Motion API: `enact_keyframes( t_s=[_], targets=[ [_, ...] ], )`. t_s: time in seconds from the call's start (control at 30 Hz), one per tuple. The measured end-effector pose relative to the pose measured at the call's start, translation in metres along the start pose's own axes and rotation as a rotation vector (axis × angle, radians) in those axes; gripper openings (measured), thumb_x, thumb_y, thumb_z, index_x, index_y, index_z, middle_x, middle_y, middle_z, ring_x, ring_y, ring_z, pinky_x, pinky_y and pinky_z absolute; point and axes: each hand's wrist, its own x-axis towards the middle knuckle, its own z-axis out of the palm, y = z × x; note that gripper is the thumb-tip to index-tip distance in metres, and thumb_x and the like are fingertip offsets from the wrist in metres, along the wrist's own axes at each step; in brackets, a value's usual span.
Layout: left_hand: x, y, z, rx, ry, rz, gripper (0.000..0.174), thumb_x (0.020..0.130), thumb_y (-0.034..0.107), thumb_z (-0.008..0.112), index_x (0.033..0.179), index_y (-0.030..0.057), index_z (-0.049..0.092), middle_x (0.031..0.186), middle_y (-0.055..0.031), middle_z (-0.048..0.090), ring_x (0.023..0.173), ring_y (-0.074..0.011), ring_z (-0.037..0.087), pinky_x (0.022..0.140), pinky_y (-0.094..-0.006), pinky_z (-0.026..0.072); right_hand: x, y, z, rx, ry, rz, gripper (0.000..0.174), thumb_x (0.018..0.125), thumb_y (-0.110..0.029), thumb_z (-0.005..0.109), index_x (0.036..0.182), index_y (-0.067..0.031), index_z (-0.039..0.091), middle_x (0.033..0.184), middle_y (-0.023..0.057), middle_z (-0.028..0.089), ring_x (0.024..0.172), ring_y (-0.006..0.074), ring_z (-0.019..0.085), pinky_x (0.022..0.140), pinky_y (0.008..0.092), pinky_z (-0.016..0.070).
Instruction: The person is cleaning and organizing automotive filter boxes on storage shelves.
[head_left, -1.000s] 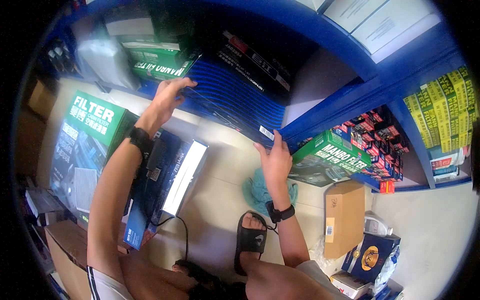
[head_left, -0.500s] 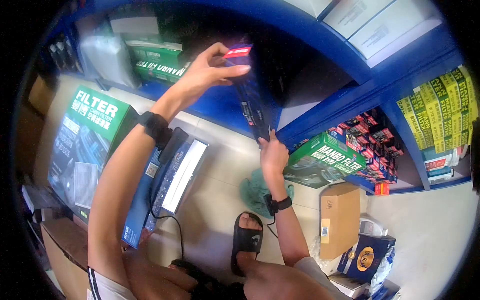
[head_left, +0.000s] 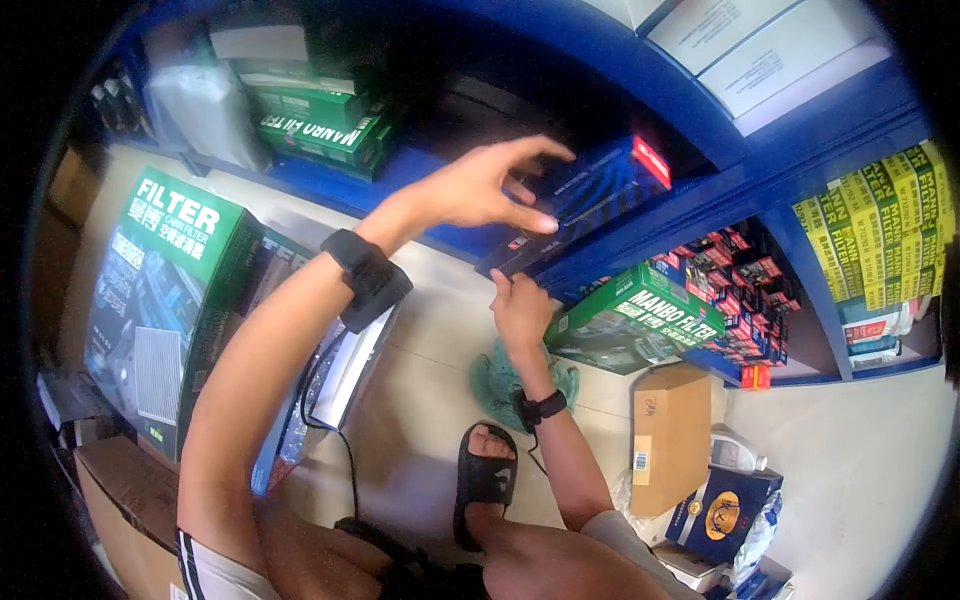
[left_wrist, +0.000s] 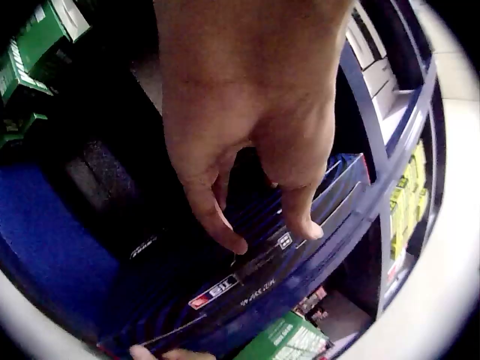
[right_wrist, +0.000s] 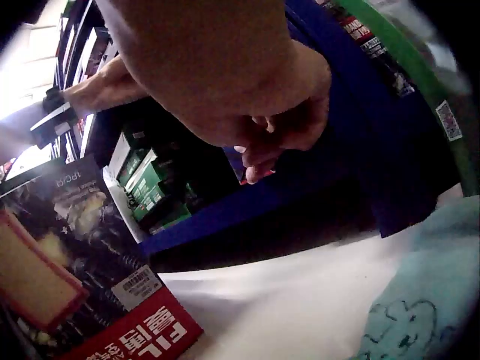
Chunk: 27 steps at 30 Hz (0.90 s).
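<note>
A long dark box (head_left: pixel 605 195) with blue stripes and a red end label lies slanted in the blue shelf, against the partition. My left hand (head_left: pixel 485 190) reaches over its top with thumb and fingers spread apart. In the left wrist view, the fingertips of the left hand (left_wrist: pixel 247 127) are right at the printed side of the box (left_wrist: pixel 262 274). At the near end of the box, my right hand (head_left: pixel 522 312) grips the corner. The right wrist view shows the curled fingers of the right hand (right_wrist: pixel 262 146) there, the box mostly hidden behind them.
Green filter boxes (head_left: pixel 320 140) sit deeper left in the shelf, and another green box (head_left: pixel 640 320) stands right of the partition. A large filter box (head_left: pixel 160 310) stands on the floor at left. A teal cloth (head_left: pixel 495 385) and a cardboard box (head_left: pixel 672 435) lie nearer.
The box has swung from broad across the shelf opening, through upright, to lying along the partition at right. My left hand has moved right and loosened from its end; the right hand stayed at the near end.
</note>
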Motion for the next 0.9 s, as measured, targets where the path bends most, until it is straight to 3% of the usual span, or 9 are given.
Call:
enact_keyframes(
  t_s=[0.03,0.17,0.37,0.43,0.53,0.67,0.73,0.9],
  targets=[
    [-0.005,0.007,0.007,0.029,0.002,-0.094,0.091,0.081,0.031,0.094,0.156,0.0089,0.049,0.144,-0.0236,0.062,0.118,-0.0302,0.07,0.101,-0.0433,0.0591,-0.002,-0.007,-0.006,-0.085,0.023,0.003,0.047,0.104,-0.048,0.063,0.09,-0.0051,0.076,0.079,0.0257,0.074,0.075,0.0486,0.073,0.069,0.0576,0.0573],
    [-0.003,-0.013,0.038,0.261,0.023,-0.075,0.09,0.08,0.034,0.094,0.153,0.0059,0.048,0.126,-0.0311,0.071,0.105,-0.0361,0.076,0.092,-0.0444,0.0613,-0.003,-0.017,-0.012,-0.18,0.054,0.125,0.045,0.102,-0.046,0.066,0.087,-0.0042,0.076,0.082,0.0218,0.076,0.077,0.0465,0.074,0.073,0.0566,0.057],
    [-0.002,-0.018,0.052,0.302,0.093,-0.116,0.071,0.092,0.024,0.084,0.149,0.0041,0.047,0.122,-0.0311,0.073,0.105,-0.0421,0.076,0.09,-0.0478,0.0606,-0.003,-0.013,-0.015,-0.288,0.103,0.231,0.043,0.099,-0.049,0.068,0.087,-0.0089,0.079,0.082,0.0209,0.077,0.075,0.0453,0.075,0.071,0.0551,0.0588],
    [-0.002,-0.016,0.054,0.272,0.076,-0.084,0.064,0.094,0.022,0.081,0.147,0.0036,0.049,0.121,-0.0305,0.073,0.103,-0.0422,0.076,0.088,-0.0492,0.0598,-0.006,-0.004,-0.015,-0.322,0.245,0.148,0.048,0.094,-0.054,0.073,0.076,-0.0104,0.078,0.071,0.0193,0.073,0.067,0.0413,0.074,0.062,0.0513,0.0585],
    [0.0,-0.014,0.059,0.312,0.079,-0.094,0.063,0.094,0.021,0.081,0.145,0.0022,0.049,0.118,-0.0303,0.073,0.099,-0.0417,0.077,0.087,-0.0494,0.0592,-0.008,0.014,-0.017,-0.336,0.36,0.098,0.052,0.09,-0.059,0.076,0.068,-0.0122,0.077,0.063,0.018,0.07,0.059,0.042,0.071,0.056,0.0507,0.0566],
    [0.003,-0.021,0.066,0.208,0.054,-0.09,0.062,0.094,0.021,0.081,0.144,0.0005,0.05,0.116,-0.0301,0.074,0.098,-0.0421,0.077,0.088,-0.049,0.0588,-0.008,0.032,-0.021,-0.362,0.377,0.131,0.053,0.088,-0.061,0.078,0.064,-0.0131,0.077,0.059,0.0183,0.068,0.054,0.0431,0.069,0.053,0.0518,0.0557],
    [0.003,-0.026,0.068,0.349,0.13,0.022,0.064,0.094,0.022,0.082,0.146,-0.001,0.051,0.117,-0.0297,0.074,0.098,-0.0401,0.078,0.087,-0.0481,0.0598,-0.008,0.033,-0.027,-0.263,0.262,0.148,0.052,0.088,-0.059,0.079,0.071,-0.0097,0.08,0.065,0.021,0.07,0.061,0.0451,0.071,0.062,0.0531,0.0568],
    [0.0,-0.023,0.064,0.214,0.107,-0.048,0.074,0.09,0.027,0.086,0.15,-0.0009,0.051,0.12,-0.0289,0.073,0.1,-0.0348,0.078,0.086,-0.0446,0.0615,-0.008,0.036,-0.026,-0.209,0.238,0.098,0.051,0.09,-0.058,0.078,0.073,-0.0097,0.081,0.067,0.0199,0.072,0.064,0.0437,0.072,0.063,0.0521,0.0574]
  ],
)
